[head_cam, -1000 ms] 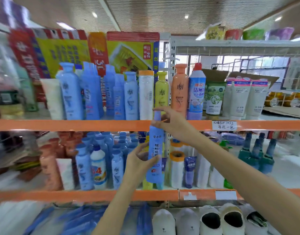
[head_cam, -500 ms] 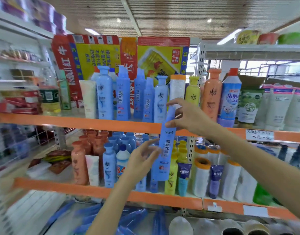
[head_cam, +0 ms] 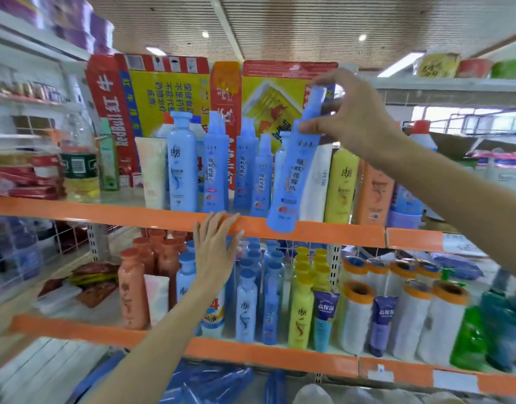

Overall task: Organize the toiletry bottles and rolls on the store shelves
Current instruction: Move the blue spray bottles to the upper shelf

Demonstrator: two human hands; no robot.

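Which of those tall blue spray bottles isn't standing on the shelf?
The blue bottle in the right hand: gripped near its neck, tilted, its base in front of the orange shelf edge. The matching ones stand upright on the shelf.

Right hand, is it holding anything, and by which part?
Yes: the right hand grips a tall blue bottle by its neck and shoulder. The left hand holds nothing.

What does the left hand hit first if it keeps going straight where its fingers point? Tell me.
The left hand points up, fingertips already at the orange front edge of the upper shelf. Going on, it would likely meet the blue bottles standing there; depth is unclear.
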